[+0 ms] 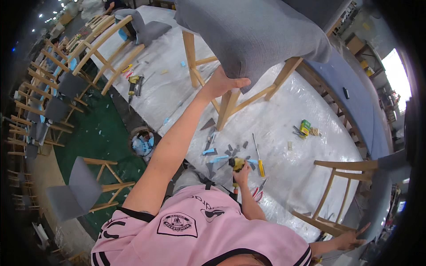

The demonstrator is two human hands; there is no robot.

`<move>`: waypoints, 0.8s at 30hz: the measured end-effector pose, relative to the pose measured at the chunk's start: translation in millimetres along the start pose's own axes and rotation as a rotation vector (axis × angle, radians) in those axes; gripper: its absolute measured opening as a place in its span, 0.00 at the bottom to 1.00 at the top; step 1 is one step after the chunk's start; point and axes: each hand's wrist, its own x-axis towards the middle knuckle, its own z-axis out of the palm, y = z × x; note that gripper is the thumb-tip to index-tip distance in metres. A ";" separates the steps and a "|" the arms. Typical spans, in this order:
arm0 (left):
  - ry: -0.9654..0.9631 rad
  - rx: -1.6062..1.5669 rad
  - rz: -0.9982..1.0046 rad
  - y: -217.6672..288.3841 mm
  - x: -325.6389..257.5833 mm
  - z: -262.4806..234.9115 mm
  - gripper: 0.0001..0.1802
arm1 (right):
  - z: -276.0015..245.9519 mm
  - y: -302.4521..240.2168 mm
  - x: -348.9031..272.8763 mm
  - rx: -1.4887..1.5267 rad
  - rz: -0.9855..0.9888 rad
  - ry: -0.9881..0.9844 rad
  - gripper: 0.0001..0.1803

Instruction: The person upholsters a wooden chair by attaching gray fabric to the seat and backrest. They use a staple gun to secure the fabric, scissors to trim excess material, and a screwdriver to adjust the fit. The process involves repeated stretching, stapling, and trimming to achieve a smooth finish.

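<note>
A grey upholstered chair point(262, 35) with light wooden legs stands on the plastic-covered table in front of me. My left hand point(224, 83) grips the near corner of its seat at the top of a leg, thumb stretched along the grey cloth. The other fingers are partly hidden by the seat. Lower down, close to my body, my right hand point(242, 174) is wrapped round the grip of a yellow-and-black pistol-shaped power tool point(238, 163). Beside the tool lie a screwdriver point(261, 168) with a yellow handle and red-handled scissors point(258, 191). Grey and blue scraps point(216, 158) are scattered near its tip.
A second yellow tool point(134, 82) lies at the table's left. A green-yellow box point(305, 127) sits on the right. Another person's hand point(348, 240) is by a tipped chair point(330, 190) at lower right. More chairs point(75, 190) and a scrap-filled bin point(143, 142) are left.
</note>
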 end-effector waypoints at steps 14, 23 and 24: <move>0.013 -0.035 0.160 -13.7 8.4 1.1 0.30 | -257.8 -371.4 52.0 0.856 -0.407 0.048 0.05; -0.058 -0.089 0.186 -13.7 14.5 4.3 0.29 | -249.9 -395.3 49.9 0.822 -0.594 0.120 0.14; -0.051 -0.080 0.198 -12.9 14.2 4.5 0.28 | -249.8 -396.5 49.1 0.830 -0.571 0.104 0.16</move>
